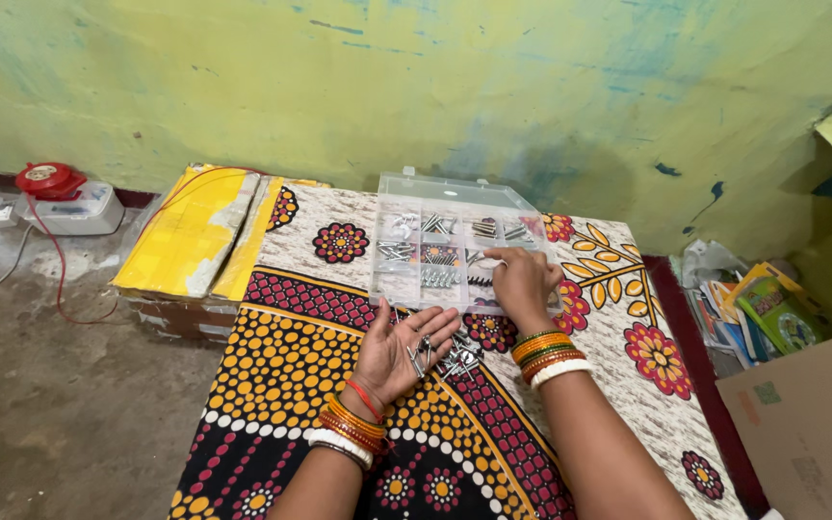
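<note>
The left hand [402,351] lies palm up and spread flat on the patterned cloth [300,356], fingers apart, with a few loose screws [421,351] resting on the palm and nothing gripping them. Just to its right a small heap of screws [459,364] sits on the cloth, touching or nearly touching the fingertips. The right hand [524,281] reaches farther out, fingers curled down together over the near right part of the clear plastic box [406,279]; whether it pinches a screw there cannot be told, since the fingertips are hidden. The box stands open, its lid [450,193] raised at the far side, and its small compartments hold sorted screws [435,252] in several lots. The likeliest slip seems to be the open palm tilting, so that screws roll off onto the busy print, where small metal parts would be hard to find. The right wrist also hangs over the near edge of the light box and could nudge it and mix the lots. A screw let go between compartments may land in the wrong one. Left of the cloth lie yellow cardboard [190,236] and a red cable [60,279].
</note>
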